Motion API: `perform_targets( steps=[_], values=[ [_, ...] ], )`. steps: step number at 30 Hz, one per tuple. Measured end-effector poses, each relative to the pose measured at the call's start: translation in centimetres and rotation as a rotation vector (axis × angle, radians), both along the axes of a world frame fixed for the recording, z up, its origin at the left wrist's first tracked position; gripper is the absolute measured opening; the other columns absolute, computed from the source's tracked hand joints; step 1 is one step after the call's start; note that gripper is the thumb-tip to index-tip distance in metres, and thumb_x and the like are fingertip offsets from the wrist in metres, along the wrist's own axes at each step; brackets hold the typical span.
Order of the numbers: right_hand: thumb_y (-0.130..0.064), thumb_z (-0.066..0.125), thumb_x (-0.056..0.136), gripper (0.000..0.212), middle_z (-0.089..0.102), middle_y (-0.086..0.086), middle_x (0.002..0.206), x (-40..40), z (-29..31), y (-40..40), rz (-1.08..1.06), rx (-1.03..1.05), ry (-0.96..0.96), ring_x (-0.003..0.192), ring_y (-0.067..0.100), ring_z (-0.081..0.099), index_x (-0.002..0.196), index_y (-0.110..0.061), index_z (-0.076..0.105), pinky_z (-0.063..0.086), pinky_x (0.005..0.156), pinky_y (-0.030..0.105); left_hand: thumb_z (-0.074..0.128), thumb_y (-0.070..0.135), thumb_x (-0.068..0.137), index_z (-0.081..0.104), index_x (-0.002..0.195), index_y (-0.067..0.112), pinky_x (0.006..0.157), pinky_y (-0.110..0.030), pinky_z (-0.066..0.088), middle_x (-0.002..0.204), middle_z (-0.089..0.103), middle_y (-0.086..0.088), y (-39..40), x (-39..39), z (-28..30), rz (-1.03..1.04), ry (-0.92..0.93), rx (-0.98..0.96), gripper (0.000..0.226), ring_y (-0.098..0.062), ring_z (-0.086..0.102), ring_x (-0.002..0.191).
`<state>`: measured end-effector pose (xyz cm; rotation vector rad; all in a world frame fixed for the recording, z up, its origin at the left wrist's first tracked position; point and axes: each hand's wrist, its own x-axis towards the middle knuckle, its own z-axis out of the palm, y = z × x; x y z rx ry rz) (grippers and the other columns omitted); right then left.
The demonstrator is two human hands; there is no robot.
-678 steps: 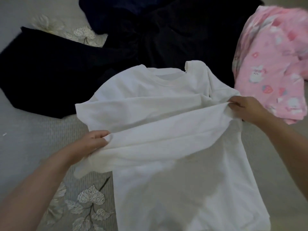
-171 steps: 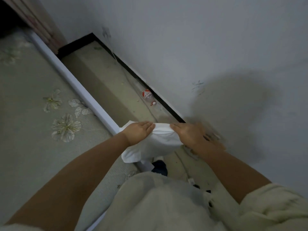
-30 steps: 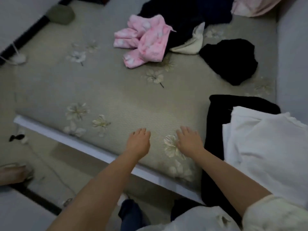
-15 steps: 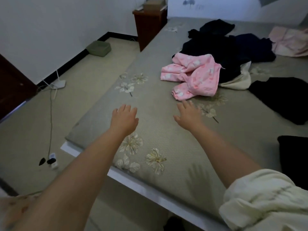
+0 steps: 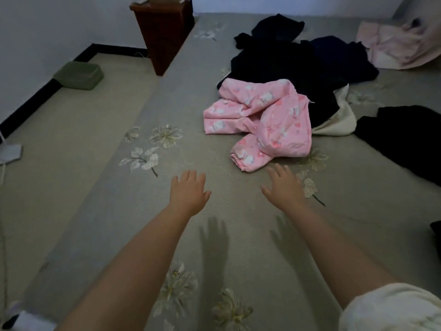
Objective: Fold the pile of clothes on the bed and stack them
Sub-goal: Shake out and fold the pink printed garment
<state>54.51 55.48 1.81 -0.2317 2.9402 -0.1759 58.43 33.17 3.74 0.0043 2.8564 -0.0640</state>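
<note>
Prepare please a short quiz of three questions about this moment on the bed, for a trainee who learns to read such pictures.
1. True or false: the left hand and the right hand are both open and hold nothing.
2. Which garment lies closest to the right hand? A) the pink printed garment B) the dark pile C) the pale pink cloth at the far right corner
3. Fill in: the dark wooden cabinet stands beside the bed, on the person's ____ side.

Key: 1 true; 2 A; 3 left.
</note>
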Motion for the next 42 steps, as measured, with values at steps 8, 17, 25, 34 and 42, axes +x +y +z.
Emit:
perform_targets(
  steps=[8, 17, 25, 34, 42],
  values=[
    [-0.035, 0.057, 0.086, 0.057, 0.041, 0.011, 0.14, -10.6, -8.3, 1.4, -0.103, -0.016, 0.061, 0.13, 0.024, 0.034, 0.134, -0.008, 0.042, 0.029, 0.106, 0.04, 0.04, 0.044, 0.092, 0.031, 0.137, 0.014, 0.106, -0.038, 0.024, 0.142, 0.035, -0.007, -1.1, -11.2, -14.1, -0.042, 0.027, 0.117, 0.055, -0.02, 0.027, 0.134],
    [-0.041, 0.06, 0.084, 0.073, 0.023, 0.01, 0.151, -19.9, -15.5, 2.4, -0.175, 0.096, 0.13, 0.138, 0.027, 0.02, 0.143, -0.012, 0.028, 0.022, 0.111, 0.045, 0.02, 0.054, 0.08, 0.038, 0.137, 0.002, 0.111, -0.047, 0.017, 0.146, 0.03, -0.022, -0.4, -13.8, -25.4, -0.003, 0.07, 0.318, 0.079, -0.035, 0.026, 0.137],
    [-0.016, 0.054, 0.087, 0.028, 0.064, 0.026, 0.088, -20.6, -19.1, 1.3, -0.139, -0.09, 0.258, 0.085, 0.036, 0.057, 0.087, 0.009, 0.067, 0.034, 0.074, 0.041, 0.019, 0.054, 0.077, 0.04, 0.136, 0.003, 0.112, -0.046, 0.013, 0.147, 0.03, -0.02, -0.4, -14.1, -25.3, 0.005, 0.058, 0.339, 0.081, -0.033, 0.023, 0.139],
    [0.001, 0.065, 0.07, 0.024, 0.052, 0.025, 0.049, -8.0, -19.6, 3.5, 0.028, -0.254, 0.233, 0.045, 0.035, 0.052, 0.051, 0.008, 0.052, 0.04, 0.048, 0.034, 0.017, 0.054, 0.076, 0.024, 0.143, 0.003, 0.113, -0.04, 0.006, 0.151, 0.02, -0.017, -0.5, -13.8, -26.0, -0.007, 0.075, 0.273, 0.085, -0.029, 0.015, 0.141],
    [-0.01, 0.055, 0.087, 0.025, 0.061, 0.031, 0.078, 2.8, -19.3, 4.1, -0.128, -0.129, 0.061, 0.074, 0.041, 0.057, 0.077, 0.011, 0.062, 0.035, 0.063, 0.042, 0.025, 0.041, 0.091, 0.013, 0.145, 0.003, 0.113, -0.036, -0.001, 0.154, 0.006, -0.015, -0.1, 0.7, -23.8, 0.059, -0.143, 0.251, 0.068, -0.024, 0.004, 0.143]
  ],
)
